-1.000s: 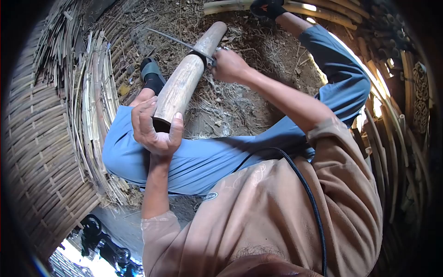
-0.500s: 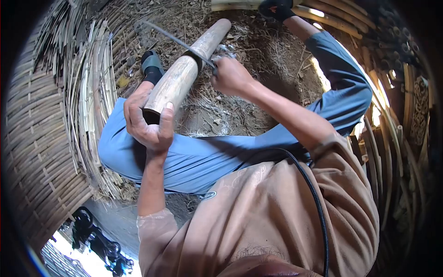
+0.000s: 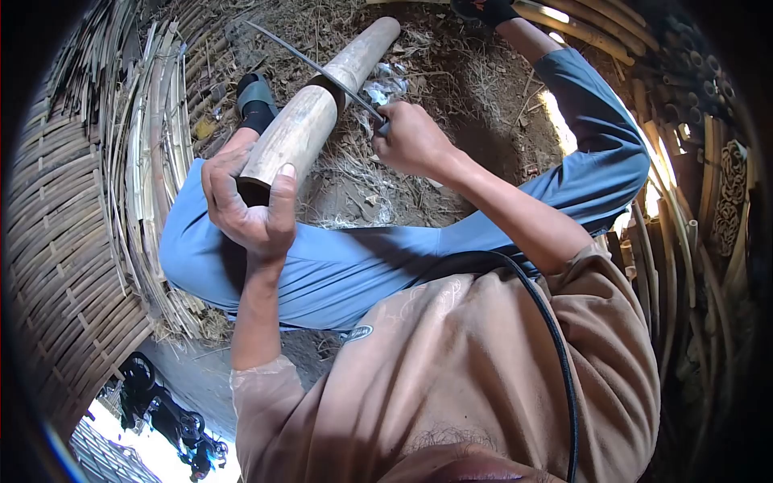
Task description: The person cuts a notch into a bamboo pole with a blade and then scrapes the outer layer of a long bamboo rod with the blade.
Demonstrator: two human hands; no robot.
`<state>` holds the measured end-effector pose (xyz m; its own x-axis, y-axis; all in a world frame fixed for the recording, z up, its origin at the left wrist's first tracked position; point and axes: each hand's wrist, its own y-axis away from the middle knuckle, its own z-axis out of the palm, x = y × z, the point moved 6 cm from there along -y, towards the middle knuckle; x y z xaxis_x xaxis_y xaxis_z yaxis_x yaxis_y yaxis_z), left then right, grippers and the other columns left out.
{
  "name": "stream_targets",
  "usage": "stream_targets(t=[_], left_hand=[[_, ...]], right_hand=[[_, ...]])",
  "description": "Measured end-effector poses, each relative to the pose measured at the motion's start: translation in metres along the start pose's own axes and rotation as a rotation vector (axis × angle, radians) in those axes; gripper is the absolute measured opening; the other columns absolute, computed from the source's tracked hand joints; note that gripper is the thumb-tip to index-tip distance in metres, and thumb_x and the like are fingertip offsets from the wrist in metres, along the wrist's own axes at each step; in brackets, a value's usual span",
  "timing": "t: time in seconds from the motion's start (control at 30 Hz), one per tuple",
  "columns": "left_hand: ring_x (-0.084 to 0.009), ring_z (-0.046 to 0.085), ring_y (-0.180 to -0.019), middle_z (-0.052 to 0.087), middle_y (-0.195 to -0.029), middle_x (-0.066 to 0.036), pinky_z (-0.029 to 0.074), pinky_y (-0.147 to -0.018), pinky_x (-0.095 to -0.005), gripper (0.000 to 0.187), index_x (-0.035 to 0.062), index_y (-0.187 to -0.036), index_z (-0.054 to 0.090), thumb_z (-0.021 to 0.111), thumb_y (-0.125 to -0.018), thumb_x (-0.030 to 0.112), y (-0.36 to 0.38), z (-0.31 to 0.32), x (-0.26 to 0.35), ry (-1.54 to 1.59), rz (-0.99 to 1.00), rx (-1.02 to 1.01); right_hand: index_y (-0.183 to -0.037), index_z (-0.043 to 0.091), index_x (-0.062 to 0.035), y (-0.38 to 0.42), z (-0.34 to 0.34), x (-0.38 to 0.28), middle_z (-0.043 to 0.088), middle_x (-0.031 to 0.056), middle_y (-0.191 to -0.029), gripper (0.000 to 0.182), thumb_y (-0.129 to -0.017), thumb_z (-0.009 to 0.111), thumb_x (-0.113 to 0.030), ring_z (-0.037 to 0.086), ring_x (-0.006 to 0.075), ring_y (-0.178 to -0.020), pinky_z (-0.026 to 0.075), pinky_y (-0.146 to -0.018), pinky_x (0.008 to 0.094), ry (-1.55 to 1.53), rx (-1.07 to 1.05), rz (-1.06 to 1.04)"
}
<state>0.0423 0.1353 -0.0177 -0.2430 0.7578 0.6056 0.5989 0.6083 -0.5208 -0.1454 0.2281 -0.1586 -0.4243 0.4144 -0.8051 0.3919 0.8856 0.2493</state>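
Observation:
A thick, pale bamboo tube slants away from me over the ground, its hollow near end facing my body. My left hand is closed on that end, thumb on top and fingers around the far side. Across the tube's middle lies a long, narrow blade, beside a dark gap in the bamboo's surface. I cannot make out whether its edge has teeth. On the right of the tube, my right hand is wrapped around the blade's handle, most of which the fingers hide.
My legs in blue trousers are spread on both sides. Split bamboo strips and a woven bamboo panel stand at left. Bamboo poles line the right. A crumpled plastic scrap lies on the littered ground.
My right hand has drawn back toward the lower right, pulling the blade across the bamboo. My left hand keeps its hold on the tube's end. The whole view has shifted slightly.

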Motion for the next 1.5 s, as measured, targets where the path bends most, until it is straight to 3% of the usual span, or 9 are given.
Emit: stream_targets(t=[0.17, 0.43, 0.67, 0.7, 0.77, 0.87, 1.1, 1.33, 1.5], left_hand=[[-0.033, 0.062, -0.095, 0.061, -0.105, -0.019, 0.051, -0.088, -0.0428, 0.039, -0.0024, -0.101, 0.058, 0.074, -0.076, 0.023, 0.004, 0.007, 0.006, 0.066, 0.084, 0.036], [-0.0249, 0.061, -0.09, 0.063, -0.098, -0.015, 0.049, -0.087, -0.0363, 0.031, -0.0044, -0.101, 0.061, 0.069, -0.079, 0.017, -0.003, -0.005, -0.007, 0.044, -0.138, 0.118], [-0.0208, 0.06, -0.09, 0.066, -0.097, -0.014, 0.049, -0.087, -0.0346, 0.027, -0.0045, -0.099, 0.061, 0.068, -0.081, 0.014, 0.001, -0.014, -0.029, 0.119, -0.409, 0.202], [-0.0209, 0.06, -0.09, 0.066, -0.097, -0.014, 0.049, -0.087, -0.0346, 0.026, -0.0045, -0.098, 0.06, 0.068, -0.081, 0.014, -0.002, -0.011, -0.027, 0.131, -0.382, 0.199], [-0.0212, 0.061, -0.09, 0.066, -0.096, -0.015, 0.049, -0.088, -0.0347, 0.025, -0.0045, -0.098, 0.06, 0.068, -0.082, 0.014, -0.001, -0.012, -0.024, 0.135, -0.348, 0.197], [-0.0221, 0.062, -0.092, 0.067, -0.098, -0.016, 0.049, -0.091, -0.0348, 0.023, -0.0047, -0.097, 0.06, 0.067, -0.082, 0.011, 0.004, -0.015, -0.034, 0.156, -0.477, 0.221], [-0.022, 0.062, -0.09, 0.067, -0.098, -0.017, 0.049, -0.089, -0.0355, 0.022, -0.0045, -0.098, 0.059, 0.066, -0.083, 0.011, 0.002, -0.015, -0.035, 0.167, -0.446, 0.25], [-0.0223, 0.063, -0.087, 0.065, -0.096, -0.016, 0.052, -0.086, -0.0375, 0.026, -0.0042, -0.099, 0.058, 0.068, -0.082, 0.012, 0.006, -0.011, -0.033, 0.238, -0.509, 0.269], [-0.0237, 0.064, -0.093, 0.066, -0.099, -0.017, 0.051, -0.09, -0.0364, 0.026, -0.0038, -0.098, 0.059, 0.069, -0.08, 0.011, 0.002, -0.007, -0.01, 0.123, -0.246, 0.159]], right_hand=[[-0.097, 0.067, 0.0047, -0.07, 0.003, 0.041, 0.07, 0.0226, -0.078, 0.016, -0.086, 0.058, -0.004, 0.07, 0.0292, -0.07, 0.061, -0.07, 0.0437, 0.155, -0.077, 0.226], [-0.087, 0.068, 0.0051, 0.01, 0.014, -0.01, 0.068, 0.0236, -0.069, 0.016, -0.081, 0.059, -0.006, 0.071, 0.0374, -0.069, 0.057, -0.073, 0.0493, -0.06, 0.02, -0.036], [-0.099, 0.069, 0.0045, -0.06, 0.026, 0.008, 0.071, 0.0232, -0.078, 0.02, -0.085, 0.061, -0.005, 0.07, 0.0296, -0.067, 0.059, -0.072, 0.0462, 0.037, -0.022, 0.12], [-0.094, 0.07, 0.0069, -0.051, 0.023, -0.001, 0.072, 0.0281, -0.088, 0.022, -0.082, 0.064, -0.011, 0.072, 0.0413, -0.081, 0.06, -0.083, 0.0459, -0.061, -0.059, 0.157], [-0.092, 0.07, 0.0076, -0.016, 0.013, -0.02, 0.071, 0.0303, -0.086, 0.021, -0.083, 0.063, -0.01, 0.073, 0.0406, -0.081, 0.059, -0.083, 0.0472, -0.084, -0.104, 0.154], [-0.101, 0.069, 0.0063, 0.007, 0.025, -0.022, 0.07, 0.0205, -0.073, 0.022, -0.084, 0.06, -0.006, 0.071, 0.0287, -0.069, 0.059, -0.072, 0.044, -0.03, -0.1, 0.006], [-0.092, 0.071, 0.0074, -0.057, 0.029, -0.004, 0.071, 0.0296, -0.093, 0.023, -0.079, 0.067, -0.011, 0.071, 0.0439, -0.091, 0.058, -0.084, 0.0494, 0.018, -0.041, 0.147], [-0.092, 0.068, 0.0049, -0.014, 0.026, -0.01, 0.07, 0.0267, -0.081, 0.017, -0.082, 0.063, -0.007, 0.07, 0.0431, -0.08, 0.056, -0.08, 0.0525, 0.026, 0.007, 0.038], [-0.095, 0.07, 0.0042, -0.086, 0.013, 0.021, 0.072, 0.0253, -0.09, 0.026, -0.082, 0.071, -0.019, 0.073, 0.04, -0.087, 0.06, -0.079, 0.0459, 0.132, 0.001, 0.158]])
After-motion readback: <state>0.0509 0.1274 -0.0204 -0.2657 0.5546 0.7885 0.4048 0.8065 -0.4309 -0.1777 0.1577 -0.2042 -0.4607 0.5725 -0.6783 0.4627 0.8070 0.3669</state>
